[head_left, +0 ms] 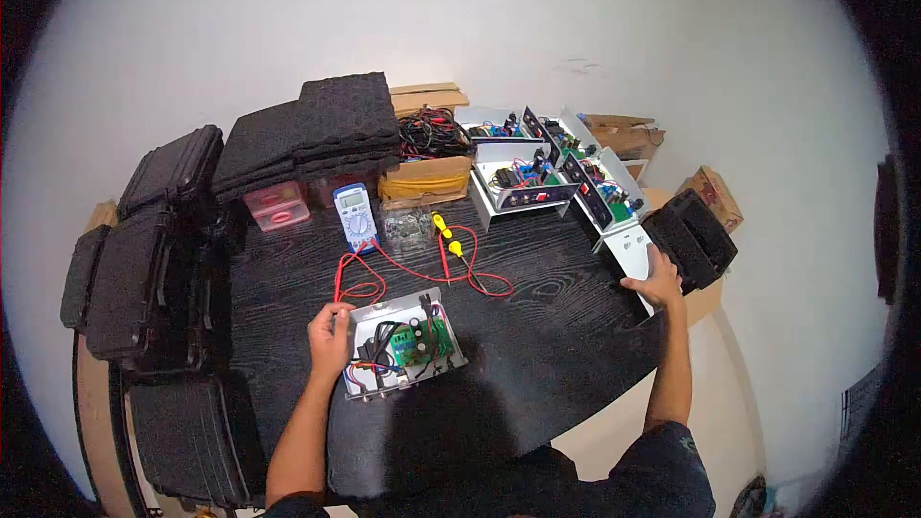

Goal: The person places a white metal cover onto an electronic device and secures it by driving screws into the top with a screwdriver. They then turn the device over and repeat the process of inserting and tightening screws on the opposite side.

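My left hand (pixel 331 341) grips the left edge of an open metal equipment case (pixel 369 314) near the front of the table. Inside it are a green circuit board (pixel 411 345), capacitors and red, blue and black wires. Over to the right, my right hand (pixel 657 280) is on a white metal cover (pixel 628 247), thumb on one side and fingers on the other. A multimeter (pixel 355 218) with red leads stands behind the case. Yellow-and-black clips (pixel 447 233) lie beside it.
Several open cases with boards (pixel 523 177) crowd the back right, next to a black foam-lined box (pixel 693 238). Black hard cases (pixel 134 288) pile up on the left. A carton of cables (pixel 432 134) and a clear red-tinted box (pixel 276 205) sit at the back.
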Available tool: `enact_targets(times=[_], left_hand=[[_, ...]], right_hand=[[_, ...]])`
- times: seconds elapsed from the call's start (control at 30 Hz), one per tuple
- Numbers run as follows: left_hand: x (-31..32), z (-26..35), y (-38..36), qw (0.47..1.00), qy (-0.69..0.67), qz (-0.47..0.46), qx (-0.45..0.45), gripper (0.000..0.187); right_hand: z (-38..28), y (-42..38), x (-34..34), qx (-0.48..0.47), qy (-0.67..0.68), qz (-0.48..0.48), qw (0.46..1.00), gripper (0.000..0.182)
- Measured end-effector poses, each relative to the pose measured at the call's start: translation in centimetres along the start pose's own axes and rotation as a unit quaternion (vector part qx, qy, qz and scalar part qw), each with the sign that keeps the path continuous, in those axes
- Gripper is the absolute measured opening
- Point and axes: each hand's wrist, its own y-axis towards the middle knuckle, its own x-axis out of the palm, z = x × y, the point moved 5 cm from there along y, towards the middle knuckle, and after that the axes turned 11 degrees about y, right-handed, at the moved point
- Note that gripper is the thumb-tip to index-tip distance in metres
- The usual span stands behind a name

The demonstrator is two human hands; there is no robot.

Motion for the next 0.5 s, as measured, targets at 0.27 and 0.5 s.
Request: enact_targets(times=[0.27,0.5], left_hand=[[-0.2,0.3,-0.1,1.000,0.004,-0.008,0.000,0.025],[-1.3,5.6,0.2,0.975,0.122,0.004,0.184,0.039]], right_hand=[[-1.3,-4.2,-3.6,-0.164,0.108,0.070,0.978,0.109],[-14.0,-10.5,-6.4,-0.321,0.328,-0.175,0.871,0.123]])
